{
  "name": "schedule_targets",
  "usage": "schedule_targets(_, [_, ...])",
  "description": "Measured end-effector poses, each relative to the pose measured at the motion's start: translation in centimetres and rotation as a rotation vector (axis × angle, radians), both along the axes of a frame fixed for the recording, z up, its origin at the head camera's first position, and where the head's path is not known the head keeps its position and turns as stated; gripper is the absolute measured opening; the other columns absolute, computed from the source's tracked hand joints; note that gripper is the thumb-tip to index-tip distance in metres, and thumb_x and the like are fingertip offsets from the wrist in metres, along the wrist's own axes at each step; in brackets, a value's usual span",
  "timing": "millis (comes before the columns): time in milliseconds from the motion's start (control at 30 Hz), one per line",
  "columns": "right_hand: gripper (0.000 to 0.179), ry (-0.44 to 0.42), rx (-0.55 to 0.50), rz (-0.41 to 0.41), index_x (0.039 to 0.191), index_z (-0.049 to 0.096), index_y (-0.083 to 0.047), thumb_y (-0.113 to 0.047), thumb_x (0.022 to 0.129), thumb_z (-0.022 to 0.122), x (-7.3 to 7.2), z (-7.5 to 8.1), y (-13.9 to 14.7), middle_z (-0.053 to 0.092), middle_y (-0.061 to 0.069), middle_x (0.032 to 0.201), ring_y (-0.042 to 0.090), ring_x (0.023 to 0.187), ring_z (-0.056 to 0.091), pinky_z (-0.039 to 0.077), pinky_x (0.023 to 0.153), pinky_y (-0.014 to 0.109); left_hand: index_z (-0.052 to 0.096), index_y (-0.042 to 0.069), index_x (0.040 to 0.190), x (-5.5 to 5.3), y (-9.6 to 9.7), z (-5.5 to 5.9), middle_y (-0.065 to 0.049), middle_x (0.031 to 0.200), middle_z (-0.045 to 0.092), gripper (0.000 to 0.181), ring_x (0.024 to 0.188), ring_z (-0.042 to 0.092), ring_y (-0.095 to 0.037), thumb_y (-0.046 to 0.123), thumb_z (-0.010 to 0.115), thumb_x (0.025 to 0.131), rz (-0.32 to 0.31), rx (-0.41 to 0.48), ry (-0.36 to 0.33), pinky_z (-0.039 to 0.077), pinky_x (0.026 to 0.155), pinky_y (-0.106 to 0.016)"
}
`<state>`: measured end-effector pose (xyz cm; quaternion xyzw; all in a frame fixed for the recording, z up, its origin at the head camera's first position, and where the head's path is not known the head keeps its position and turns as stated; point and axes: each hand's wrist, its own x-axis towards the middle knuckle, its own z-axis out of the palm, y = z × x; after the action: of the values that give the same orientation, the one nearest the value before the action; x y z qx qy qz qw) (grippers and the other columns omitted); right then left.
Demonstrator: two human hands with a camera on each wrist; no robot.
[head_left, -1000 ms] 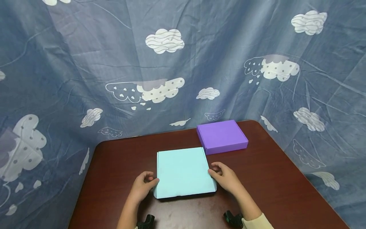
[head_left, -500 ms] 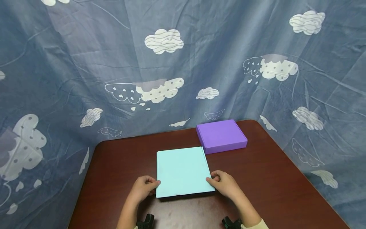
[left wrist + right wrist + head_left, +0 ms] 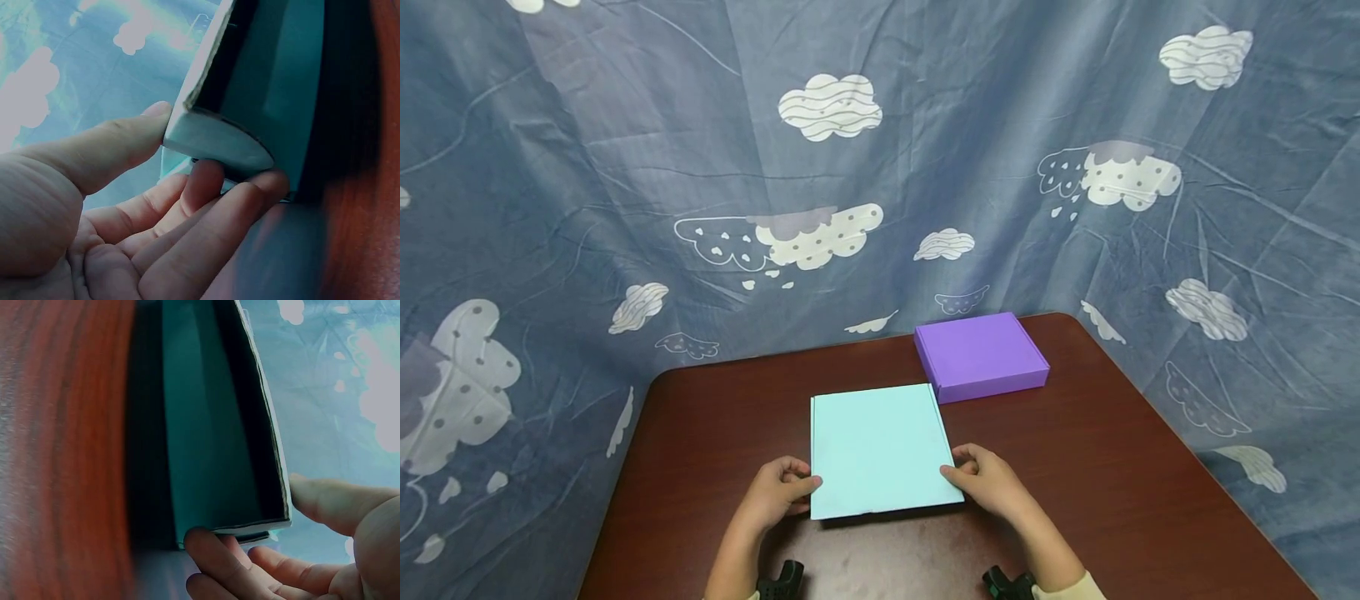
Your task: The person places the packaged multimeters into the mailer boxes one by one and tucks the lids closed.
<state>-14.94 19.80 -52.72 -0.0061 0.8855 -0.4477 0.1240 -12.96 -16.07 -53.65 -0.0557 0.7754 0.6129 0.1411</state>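
A light blue cardboard box (image 3: 880, 454) lies on the table, its lid lowered over it. At the front the lid stands slightly raised, and both wrist views look into the dark gap below. My left hand (image 3: 775, 493) grips the lid's front left corner, thumb on the top edge. In the left wrist view its fingertips (image 3: 206, 181) touch the rounded side flap (image 3: 219, 142). My right hand (image 3: 988, 481) holds the front right corner likewise, thumb on top. In the right wrist view its fingers (image 3: 219, 559) lie below the lid's corner beside the box wall (image 3: 206, 437).
A closed purple box (image 3: 983, 357) sits at the back right, close to the light blue box's far right corner. The dark red-brown table (image 3: 722, 417) ends at a blue cloud-print curtain (image 3: 850, 175) behind and at the sides.
Both hands have closed in on the lid's front corners, thumbs now on top. The side flaps that stuck out there have been pressed inward. During the last half second almost nothing moved.
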Motion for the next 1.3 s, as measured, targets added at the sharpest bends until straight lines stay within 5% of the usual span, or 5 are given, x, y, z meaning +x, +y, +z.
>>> schedule_targets(233, [0.054,-0.015,-0.027,-0.015,0.132,0.060,0.006,-0.030,0.095,0.075,-0.1,-0.9,-0.1,0.068,0.003,0.090,0.017,0.081,0.061,0.050,0.068,0.037,0.059,-0.011,0.112,-0.1,-0.1,-0.8,-0.010,0.080,0.061,0.038,0.074,0.067,-0.020,0.012,0.080,0.090,0.009,0.032,0.011,0.061,0.071,-0.042])
schedule_targets(500, [0.052,0.015,-0.057,-0.050,0.128,0.062,0.006,-0.030,0.093,0.078,0.1,-0.8,0.1,0.068,0.004,0.089,0.017,0.080,0.063,0.050,0.066,0.036,0.057,-0.012,0.121,0.1,-0.7,-0.9,-0.008,0.082,0.065,0.043,0.075,0.064,-0.021,0.009,0.079,0.090,-0.075,0.050,0.047,0.057,0.071,-0.036])
schedule_targets(933, [0.050,0.049,-0.046,-0.078,0.125,0.064,0.006,-0.028,0.091,0.080,-0.2,-1.4,0.0,0.069,0.003,0.089,0.016,0.080,0.062,0.050,0.070,0.036,0.059,-0.011,0.116,-0.3,-1.0,-2.0,-0.007,0.088,0.063,0.039,0.079,0.061,-0.018,0.008,0.080,0.088,-0.056,0.077,0.098,0.054,0.070,-0.031])
schedule_targets(1133, [0.051,0.041,-0.007,-0.072,0.125,0.064,0.005,-0.031,0.092,0.079,-0.1,-1.4,0.0,0.069,0.002,0.090,0.016,0.082,0.063,0.051,0.071,0.038,0.058,-0.011,0.120,0.0,-1.0,-1.8,-0.011,0.093,0.064,0.042,0.081,0.062,-0.021,0.008,0.079,0.089,-0.074,0.050,0.093,0.056,0.074,-0.040])
schedule_targets(1300, [0.060,0.079,0.069,-0.043,0.135,0.060,0.000,-0.032,0.089,0.082,-0.3,-0.3,0.2,0.067,0.002,0.096,0.016,0.085,0.063,0.052,0.071,0.038,0.053,-0.006,0.136,0.2,-0.8,-0.7,-0.017,0.114,0.062,0.059,0.091,0.063,-0.025,0.014,0.082,0.088,-0.089,-0.039,0.108,0.055,0.075,-0.043])
